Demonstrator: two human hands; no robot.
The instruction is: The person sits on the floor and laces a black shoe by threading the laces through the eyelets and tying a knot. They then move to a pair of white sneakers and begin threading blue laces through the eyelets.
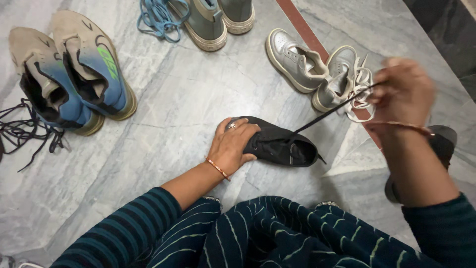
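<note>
A small black canvas shoe (285,143) lies on the grey marble floor in front of me. My left hand (232,145) presses down on its toe end, a ring on one finger and a thin bangle at the wrist. A black lace (327,112) runs taut from the shoe's eyelets up and to the right. My right hand (404,92), blurred, is raised above the floor and pinches the far end of that lace. A second black shoe (444,141) is partly hidden behind my right forearm.
A pair of white sneakers (317,67) with loose white laces stands behind the black shoe. Blue-and-tan sneakers (74,69) with dark loose laces (25,131) sit at far left. Grey-green shoes (218,17) and a blue lace (158,17) lie at the top. My striped garment fills the bottom.
</note>
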